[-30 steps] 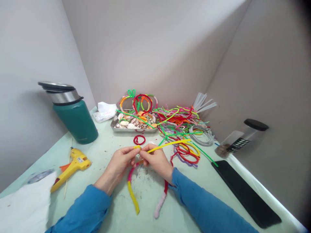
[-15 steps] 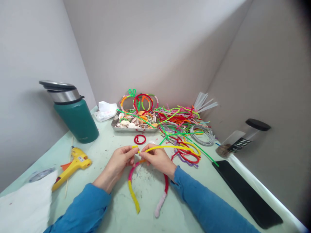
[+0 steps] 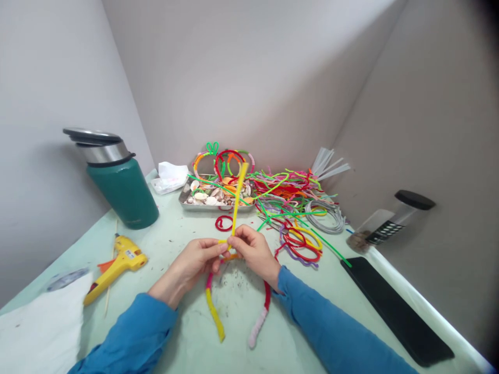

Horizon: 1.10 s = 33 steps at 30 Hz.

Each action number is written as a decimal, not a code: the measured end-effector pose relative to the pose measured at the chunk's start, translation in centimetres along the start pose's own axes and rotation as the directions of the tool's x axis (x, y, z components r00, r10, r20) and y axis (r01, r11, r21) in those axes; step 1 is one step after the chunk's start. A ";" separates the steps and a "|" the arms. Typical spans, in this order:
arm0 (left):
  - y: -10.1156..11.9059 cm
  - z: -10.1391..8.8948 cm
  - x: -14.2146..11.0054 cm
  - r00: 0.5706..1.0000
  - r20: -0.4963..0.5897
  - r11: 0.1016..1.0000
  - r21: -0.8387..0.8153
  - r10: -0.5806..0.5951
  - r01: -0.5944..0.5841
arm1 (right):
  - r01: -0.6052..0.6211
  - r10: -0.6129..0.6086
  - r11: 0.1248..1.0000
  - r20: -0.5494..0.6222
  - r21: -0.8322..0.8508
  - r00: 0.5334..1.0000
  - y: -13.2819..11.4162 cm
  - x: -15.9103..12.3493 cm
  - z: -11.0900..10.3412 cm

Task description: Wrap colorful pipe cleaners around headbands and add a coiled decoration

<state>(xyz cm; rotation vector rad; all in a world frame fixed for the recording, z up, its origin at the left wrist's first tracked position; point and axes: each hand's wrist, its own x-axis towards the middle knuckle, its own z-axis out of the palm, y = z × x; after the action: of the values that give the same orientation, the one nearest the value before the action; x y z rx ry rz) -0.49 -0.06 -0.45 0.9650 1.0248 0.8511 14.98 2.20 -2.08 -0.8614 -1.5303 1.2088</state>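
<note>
yellow pipe cleaner (image 3: 237, 197): fuzzy | tray (image 3: 216, 208): shiny metal | glue gun (image 3: 120, 267): smooth plastic

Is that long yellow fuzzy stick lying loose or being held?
Held: the right hand pinches the yellow stick, its long end sticking out free. The left hand pinches a yellow bit too; I can't tell if they join.
</note>
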 end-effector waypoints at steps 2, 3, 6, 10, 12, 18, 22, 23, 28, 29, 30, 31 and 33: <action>0.1 0.0 0.0 1.000 -0.004 1.000 -0.027 -0.005 0.005 | 0.002 -0.001 1.000 -0.027 0.016 1.000 0.1 0.1 0.1; 0.2 0.1 -0.1 1.000 -0.002 0.999 -0.034 -0.008 0.008 | -0.002 0.003 1.000 -0.033 0.028 0.999 0.1 0.1 0.1; 0.3 0.2 -0.1 0.999 0.023 0.999 -0.035 -0.031 0.032 | -0.009 0.012 0.998 -0.037 0.069 0.999 0.1 0.0 0.2; 0.2 0.3 -0.1 0.996 0.067 0.998 -0.017 -0.053 0.054 | -0.015 0.019 0.995 -0.037 0.103 0.999 0.0 -0.1 0.4; 0.1 0.3 -0.1 0.998 0.055 1.000 -0.005 -0.030 0.030 | -0.038 0.041 0.992 -0.024 0.119 0.999 0.0 -0.1 0.5; 0.1 0.1 0.0 1.000 0.022 0.999 0.044 0.013 -0.014 | -0.074 0.064 0.987 0.069 0.141 0.996 -0.4 0.3 -0.3; 0.2 -0.1 -0.1 1.000 0.014 0.994 0.106 0.001 -0.002 | 0.148 -0.149 0.980 0.000 -0.134 0.989 -0.6 0.4 -1.3; 0.2 -0.1 -0.1 1.000 0.006 0.992 0.126 0.001 -0.002 | 0.222 -0.224 0.949 0.015 -0.224 0.974 -0.7 0.4 -1.5; 0.2 -0.1 -0.1 0.999 -0.052 0.972 0.233 0.017 -0.005 | 0.540 -0.438 0.667 0.318 -0.512 0.841 -0.7 0.0 -2.2; 0.2 -0.1 -0.1 0.998 -0.053 0.970 0.243 0.020 -0.006 | 0.576 -0.442 0.596 0.371 -0.559 0.817 -0.6 -0.1 -2.3; 0.2 -0.1 0.0 0.998 -0.054 0.968 0.249 0.024 -0.009 | 0.595 -0.438 0.530 0.405 -0.604 0.802 -0.5 -0.1 -2.3; 0.1 -0.2 0.0 0.998 -0.056 0.967 0.255 0.028 -0.013 | 0.598 -0.434 0.473 0.420 -0.647 0.797 -0.4 -0.1 -2.3; 0.1 -0.1 0.1 0.997 -0.065 0.963 0.268 0.033 -0.015 | 0.584 -0.439 0.385 0.415 -0.714 0.797 -0.1 0.0 -2.3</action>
<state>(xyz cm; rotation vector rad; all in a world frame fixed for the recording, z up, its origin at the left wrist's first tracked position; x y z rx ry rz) -0.60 0.08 -0.39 1.1845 1.2115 0.7824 17.22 2.77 -1.86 -0.7346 -2.3311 0.0004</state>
